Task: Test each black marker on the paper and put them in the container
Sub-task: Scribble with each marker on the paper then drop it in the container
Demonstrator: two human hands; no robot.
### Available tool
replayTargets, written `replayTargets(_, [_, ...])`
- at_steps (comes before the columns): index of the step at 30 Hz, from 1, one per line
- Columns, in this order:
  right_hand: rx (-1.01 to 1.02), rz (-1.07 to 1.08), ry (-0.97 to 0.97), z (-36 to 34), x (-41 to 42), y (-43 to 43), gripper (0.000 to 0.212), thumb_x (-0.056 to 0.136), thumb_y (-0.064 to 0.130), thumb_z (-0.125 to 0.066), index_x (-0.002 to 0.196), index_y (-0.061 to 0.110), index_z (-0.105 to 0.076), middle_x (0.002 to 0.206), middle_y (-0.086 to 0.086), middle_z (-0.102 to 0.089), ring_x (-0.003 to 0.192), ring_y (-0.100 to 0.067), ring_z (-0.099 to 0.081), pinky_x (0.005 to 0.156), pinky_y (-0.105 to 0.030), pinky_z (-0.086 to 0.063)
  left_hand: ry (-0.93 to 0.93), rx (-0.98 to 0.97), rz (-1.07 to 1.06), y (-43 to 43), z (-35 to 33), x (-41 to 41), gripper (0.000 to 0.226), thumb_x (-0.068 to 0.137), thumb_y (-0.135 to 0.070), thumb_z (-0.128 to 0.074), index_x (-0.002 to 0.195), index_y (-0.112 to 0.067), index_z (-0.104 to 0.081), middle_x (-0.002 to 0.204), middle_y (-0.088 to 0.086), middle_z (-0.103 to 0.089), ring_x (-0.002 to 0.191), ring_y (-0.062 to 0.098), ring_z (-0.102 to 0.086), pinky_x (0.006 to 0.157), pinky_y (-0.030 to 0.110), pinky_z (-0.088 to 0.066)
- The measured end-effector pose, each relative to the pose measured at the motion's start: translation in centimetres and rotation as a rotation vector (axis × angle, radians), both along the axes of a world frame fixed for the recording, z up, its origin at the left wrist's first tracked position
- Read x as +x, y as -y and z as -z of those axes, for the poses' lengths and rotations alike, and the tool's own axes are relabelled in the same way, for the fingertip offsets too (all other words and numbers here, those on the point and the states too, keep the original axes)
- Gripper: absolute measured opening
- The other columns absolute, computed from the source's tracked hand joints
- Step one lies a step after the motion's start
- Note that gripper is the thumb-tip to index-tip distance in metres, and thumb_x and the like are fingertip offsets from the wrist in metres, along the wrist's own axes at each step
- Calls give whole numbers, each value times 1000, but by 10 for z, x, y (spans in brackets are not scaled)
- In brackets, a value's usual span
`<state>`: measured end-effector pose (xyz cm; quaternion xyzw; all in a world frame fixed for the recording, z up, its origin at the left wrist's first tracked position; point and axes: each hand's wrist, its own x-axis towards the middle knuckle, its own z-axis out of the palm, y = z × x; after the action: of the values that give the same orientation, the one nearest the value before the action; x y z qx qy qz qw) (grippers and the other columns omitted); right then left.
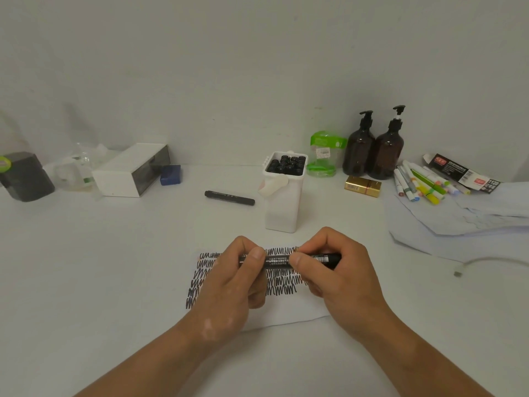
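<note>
I hold a black marker (pixel 279 260) level above the paper (pixel 289 306), which carries several rows of black scribbles. My left hand (pixel 234 285) grips the marker's left end and my right hand (pixel 335 270) grips its right part. Whether the cap is on is hidden by my fingers. Behind the paper stands a white container (pixel 283 204) holding several black markers upright. Another black marker (pixel 229 198) lies on the table to the container's left.
At the back left are a white box (pixel 126 173), a blue block (pixel 171 175) and a dark grey box (pixel 24 176). Two brown pump bottles (pixel 372 150), a green-lidded jar (pixel 325 156), a gold box (pixel 363 186), coloured markers (pixel 420 184) and loose papers (pixel 458 219) fill the right.
</note>
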<state>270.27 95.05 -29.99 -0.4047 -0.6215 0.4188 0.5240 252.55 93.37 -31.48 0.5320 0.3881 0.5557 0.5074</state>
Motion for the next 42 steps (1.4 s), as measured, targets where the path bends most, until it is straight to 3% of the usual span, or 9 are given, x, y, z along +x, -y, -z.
replayTargets(5, [1,-9,0,-1,0,1,11,77,29,-76,72,27,-66,59,9,-61,49,-6,-51,49,-18,-41,2,16,50,-2,2,-3,30,94,-38,-55,75,-17,-44,57,-5,-30,52,18,-24,50,28,-27])
replayTargets(11, [-66,-126,-20,-5,3,2,9,83,22,-60,81,22,-70,62,1,-57,57,-15,-46,51,-27,-40,-66,54,41,-11,7,-21,25,76,-34,-71,96,-26,-57,65,2,-60,62,21,-55,59,26,-47])
replayTargets(17, [-64,-130,-10,-3,0,3,8,78,24,-72,85,25,-74,75,3,-70,68,-9,-62,68,-23,-51,67,38,9,-14,12,-23,42,75,-44,-83,108,-21,-72,70,-2,-64,74,21,-62,72,36,-50])
replayTargets(22, [-57,-196,127,7,-8,8,7,76,33,-77,80,28,-74,76,3,-76,71,-10,-70,72,-20,-52,-60,42,27,-11,9,-21,51,79,-56,-75,112,-17,-72,101,7,-73,91,27,-68,81,42,-51])
replayTargets(25, [6,-110,225,9,-8,8,14,75,47,-71,77,34,-76,73,10,-74,70,-4,-67,69,-18,-50,-153,72,-4,-8,2,-22,34,83,-50,-67,107,-27,-73,98,3,-77,92,17,-70,79,27,-53])
replayTargets(27, [13,-72,152,7,-3,5,19,73,49,-72,84,34,-75,71,6,-71,67,-8,-65,67,-24,-52,-261,109,-29,-6,-1,-22,30,83,-50,-64,104,-31,-73,92,1,-76,82,15,-69,70,21,-53])
replayTargets(30, [5,-129,24,3,2,3,26,74,46,-73,98,35,-71,68,2,-67,63,-11,-63,62,-26,-50,-415,149,-7,-4,-1,-19,29,85,-48,-63,108,-32,-72,95,-3,-75,82,22,-69,77,38,-56])
replayTargets(35, [30,-151,66,4,-1,4,19,76,42,-73,93,33,-75,72,5,-69,61,-7,-61,59,-20,-50,-602,255,64,-3,4,-16,19,94,-35,-65,111,-37,-71,104,-19,-74,100,6,-69,85,19,-49])
replayTargets(42, [-13,171,-277,-9,36,-16,10,82,28,-76,80,18,-75,60,-6,-59,53,-19,-52,51,-30,-43,-423,132,-158,-17,7,-35,15,87,-35,-69,100,-40,-73,80,-7,-71,70,10,-65,66,18,-49])
